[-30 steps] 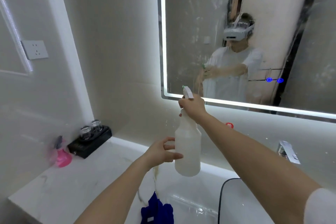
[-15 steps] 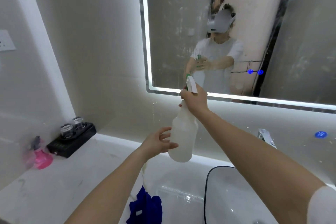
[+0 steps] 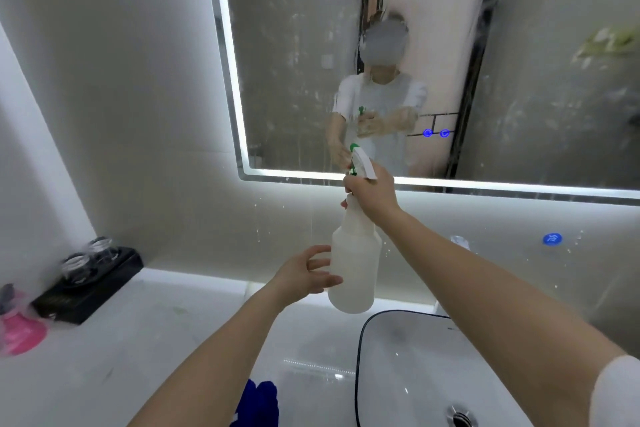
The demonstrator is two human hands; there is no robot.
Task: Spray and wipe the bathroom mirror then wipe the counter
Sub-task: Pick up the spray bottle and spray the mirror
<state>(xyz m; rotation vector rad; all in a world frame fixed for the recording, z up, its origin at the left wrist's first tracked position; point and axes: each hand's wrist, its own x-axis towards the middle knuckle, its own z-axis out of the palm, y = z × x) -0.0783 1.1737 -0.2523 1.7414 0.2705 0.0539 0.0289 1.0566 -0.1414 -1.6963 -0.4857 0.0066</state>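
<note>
A lit-edged bathroom mirror (image 3: 301, 55) fills the wall ahead, its glass streaked and spotted with droplets. My right hand (image 3: 375, 196) grips the neck and trigger of a white spray bottle (image 3: 355, 270) with a green nozzle, held upright in front of the mirror's lower edge. My left hand (image 3: 304, 274) is open, fingers spread, its fingertips at the bottle's left side. A blue cloth (image 3: 259, 402) lies on the white counter (image 3: 138, 340) near the bottom edge, partly hidden by my left forearm.
A sink basin (image 3: 415, 374) with a dark rim sits at the lower right, with a tap (image 3: 459, 241) behind my right arm. A black tray with two glasses (image 3: 91, 279) and a pink item (image 3: 20, 329) stand at the counter's left end.
The view has shifted right and nearer the mirror. The spray bottle stays in my right hand, and my left hand remains beside its body.
</note>
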